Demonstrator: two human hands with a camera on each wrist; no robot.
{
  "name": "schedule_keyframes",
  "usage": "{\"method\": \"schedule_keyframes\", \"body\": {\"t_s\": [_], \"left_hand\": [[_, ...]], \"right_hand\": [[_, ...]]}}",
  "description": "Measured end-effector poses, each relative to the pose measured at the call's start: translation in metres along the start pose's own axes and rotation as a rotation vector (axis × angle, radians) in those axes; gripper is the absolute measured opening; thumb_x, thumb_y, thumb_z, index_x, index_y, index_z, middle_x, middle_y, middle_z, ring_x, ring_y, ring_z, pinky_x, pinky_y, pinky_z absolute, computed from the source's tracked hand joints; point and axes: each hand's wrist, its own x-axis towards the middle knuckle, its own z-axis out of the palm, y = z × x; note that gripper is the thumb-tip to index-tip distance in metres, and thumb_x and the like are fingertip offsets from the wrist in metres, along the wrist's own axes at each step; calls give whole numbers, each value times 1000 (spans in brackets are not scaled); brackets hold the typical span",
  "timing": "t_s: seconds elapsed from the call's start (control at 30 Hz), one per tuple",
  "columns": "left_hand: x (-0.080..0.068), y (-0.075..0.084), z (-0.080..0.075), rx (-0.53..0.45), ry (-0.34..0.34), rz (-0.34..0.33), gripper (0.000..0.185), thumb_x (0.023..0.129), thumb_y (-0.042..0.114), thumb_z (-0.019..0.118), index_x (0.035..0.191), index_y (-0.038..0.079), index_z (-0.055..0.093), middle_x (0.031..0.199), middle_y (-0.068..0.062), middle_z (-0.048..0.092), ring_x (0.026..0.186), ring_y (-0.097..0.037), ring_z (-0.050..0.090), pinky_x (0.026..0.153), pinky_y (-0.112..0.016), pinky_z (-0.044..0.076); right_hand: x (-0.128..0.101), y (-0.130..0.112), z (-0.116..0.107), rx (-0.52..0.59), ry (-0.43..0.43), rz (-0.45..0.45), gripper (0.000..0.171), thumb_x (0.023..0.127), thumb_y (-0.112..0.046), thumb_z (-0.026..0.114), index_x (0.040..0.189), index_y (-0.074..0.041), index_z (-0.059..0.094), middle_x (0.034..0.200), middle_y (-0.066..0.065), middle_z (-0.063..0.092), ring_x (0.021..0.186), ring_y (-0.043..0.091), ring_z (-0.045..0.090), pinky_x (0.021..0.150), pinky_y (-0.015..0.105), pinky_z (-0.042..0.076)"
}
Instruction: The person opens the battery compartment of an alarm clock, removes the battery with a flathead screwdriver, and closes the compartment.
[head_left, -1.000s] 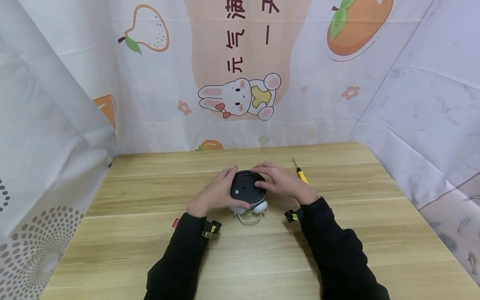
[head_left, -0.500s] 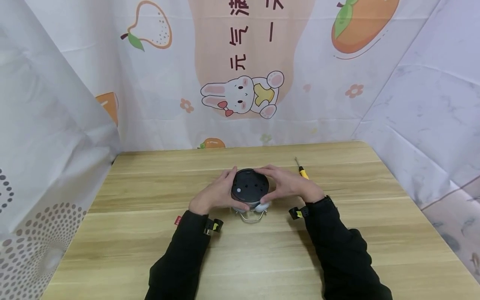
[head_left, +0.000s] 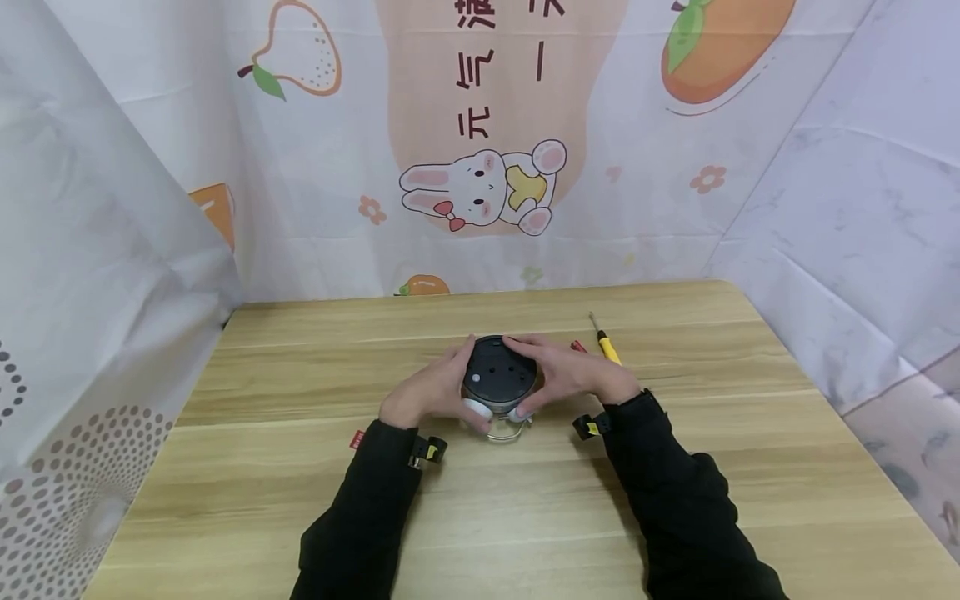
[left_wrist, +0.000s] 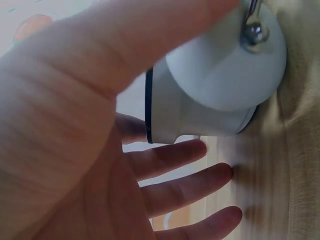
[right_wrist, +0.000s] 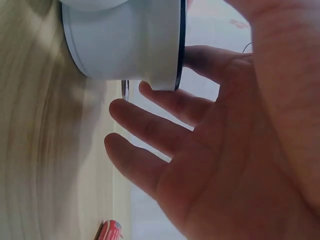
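A twin-bell alarm clock (head_left: 498, 371) lies face down on the table, its black back up and its wire handle toward the person. The wrist views show its white body (left_wrist: 185, 115) and a rounded bell (left_wrist: 225, 70). My left hand (head_left: 431, 390) holds the left side, thumb over the left bell and index finger at the far rim. On the other side, my right hand (head_left: 566, 371) grips the clock with its thumb by the right bell and a finger on the back's far edge. In both wrist views the remaining fingers stretch loosely under the clock's rim.
A screwdriver (head_left: 608, 346) with a yellow and black handle lies beyond the right hand. Near it is a red cylinder like a battery (right_wrist: 109, 231), partly hidden. A small red tag (head_left: 357, 439) shows beside the left sleeve. Printed cloth (head_left: 315, 208) hangs behind the table.
My right thumb has moved from the clock's back to its near right edge by the bell. The left thumb has shifted slightly over its bell. The red cylinder has come into view.
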Motion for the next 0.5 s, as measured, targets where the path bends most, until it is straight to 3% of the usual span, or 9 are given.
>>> {"method": "schedule_keyframes", "body": {"t_s": [0.13,0.33,0.5], "left_hand": [[1,1,0,-28,6,32,128,59,24,102,158,9,21,146,-13,49,127,-24,52,106,-43,42],[-1,1,2,-33,-9,-19,139,62,23,100,162,7,5,155,-15,40,134,-25,47,110,-42,38],[-2,-2,3,-33,4,-33,139,64,25,100,162,7,3,156,-16,38,134,-26,47,109,-43,39]], "right_hand": [[0,0,1,-4,4,23,118,76,-48,89,163,-13,18,164,18,19,146,35,28,114,50,31],[-1,-2,1,8,-15,65,118,77,-52,86,164,-17,14,166,13,17,148,31,27,115,47,31],[0,-5,1,12,-6,54,115,80,-49,85,163,-12,16,165,16,21,147,32,29,115,48,33]]}}
